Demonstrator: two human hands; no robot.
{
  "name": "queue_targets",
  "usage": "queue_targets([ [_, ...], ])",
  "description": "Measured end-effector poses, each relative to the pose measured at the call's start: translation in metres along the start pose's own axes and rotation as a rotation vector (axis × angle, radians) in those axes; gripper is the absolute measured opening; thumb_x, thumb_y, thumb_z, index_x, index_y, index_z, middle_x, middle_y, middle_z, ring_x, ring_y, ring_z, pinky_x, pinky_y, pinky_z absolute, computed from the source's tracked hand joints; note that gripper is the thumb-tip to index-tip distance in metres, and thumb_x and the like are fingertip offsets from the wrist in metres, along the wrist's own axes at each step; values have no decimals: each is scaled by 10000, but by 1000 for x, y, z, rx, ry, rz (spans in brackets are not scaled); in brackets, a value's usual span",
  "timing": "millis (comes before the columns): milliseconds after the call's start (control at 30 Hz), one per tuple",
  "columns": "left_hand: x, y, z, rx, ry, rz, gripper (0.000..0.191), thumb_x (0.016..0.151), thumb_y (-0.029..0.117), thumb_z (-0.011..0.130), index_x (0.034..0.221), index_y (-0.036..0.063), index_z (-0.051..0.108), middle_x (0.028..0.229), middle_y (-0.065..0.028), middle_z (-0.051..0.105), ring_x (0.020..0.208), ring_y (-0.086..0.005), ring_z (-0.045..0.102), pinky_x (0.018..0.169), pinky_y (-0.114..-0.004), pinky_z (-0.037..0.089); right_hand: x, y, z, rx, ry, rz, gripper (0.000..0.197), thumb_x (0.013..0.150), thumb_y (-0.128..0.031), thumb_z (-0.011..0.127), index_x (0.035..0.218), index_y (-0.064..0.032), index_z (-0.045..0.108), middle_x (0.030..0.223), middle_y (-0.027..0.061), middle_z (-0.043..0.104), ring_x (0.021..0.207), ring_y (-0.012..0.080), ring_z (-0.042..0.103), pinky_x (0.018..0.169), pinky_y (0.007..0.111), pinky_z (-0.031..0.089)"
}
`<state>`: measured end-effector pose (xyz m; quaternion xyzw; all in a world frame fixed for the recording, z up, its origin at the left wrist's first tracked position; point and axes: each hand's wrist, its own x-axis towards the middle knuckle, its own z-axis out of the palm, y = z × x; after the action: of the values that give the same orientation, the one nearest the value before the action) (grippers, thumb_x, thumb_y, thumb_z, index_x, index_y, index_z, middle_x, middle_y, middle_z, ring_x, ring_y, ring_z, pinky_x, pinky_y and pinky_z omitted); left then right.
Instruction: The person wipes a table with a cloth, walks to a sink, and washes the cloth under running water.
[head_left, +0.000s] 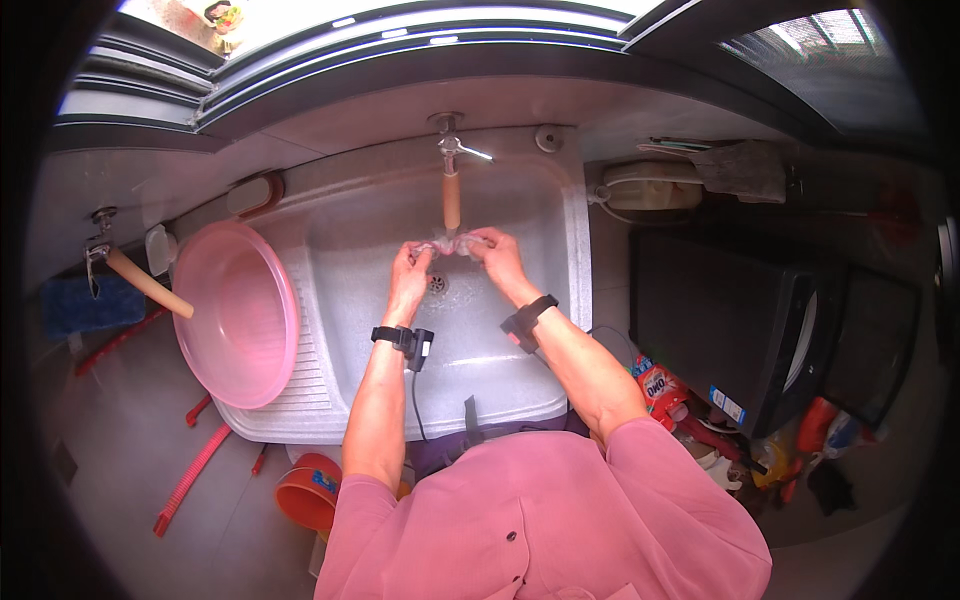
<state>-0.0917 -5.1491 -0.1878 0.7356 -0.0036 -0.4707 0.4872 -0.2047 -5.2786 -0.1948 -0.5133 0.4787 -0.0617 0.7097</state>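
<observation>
Both my hands are over the basin of a grey laundry sink (360, 315), just beneath a wall tap with a tan hose (451, 199) on its spout. My left hand (411, 277) pinches one end of a small wet pink-and-white cloth (448, 246); its exact kind is unclear. The other end is gripped by my right hand (504, 259). The cloth spans the gap between the hands at the hose's end. Water splashes around the drain (437, 283) below. Each wrist wears a black strap with a small device.
A pink plastic basin (236, 315) leans on the sink's ribbed washboard at left, beneath a second tap (105, 244). An orange bucket (307, 491) and red hoses are on the floor. At right stand a black washing machine (720, 322), a jerrycan (652, 186) and a red detergent bag (661, 390).
</observation>
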Motion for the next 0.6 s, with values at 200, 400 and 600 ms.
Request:
queue_targets([
  [200,8,-16,17,-731,-38,-139,275,990,242,439,1216,85,420,1099,-92,581,1012,-206,565,796,-372,496,-24,6,26,20,-198,-55,186,816,-79,658,987,-4,656,830,28,651,740,95,572,655,252,465],
  [400,-6,4,10,-296,24,-23,251,946,225,555,1072,9,577,966,-52,651,831,-106,601,718,-256,471,2,40,-4,-85,263,-63,267,843,-123,629,1094,-31,625,970,75,659,838,151,604,706,251,473],
  [600,-8,17,3,-156,-148,-24,286,948,252,549,1138,45,603,1011,-49,655,884,-140,624,772,-299,509,12,17,7,50,-308,373,661,881,-595,448,1391,-179,381,1443,116,362,1294,371,356,952,609,345],
])
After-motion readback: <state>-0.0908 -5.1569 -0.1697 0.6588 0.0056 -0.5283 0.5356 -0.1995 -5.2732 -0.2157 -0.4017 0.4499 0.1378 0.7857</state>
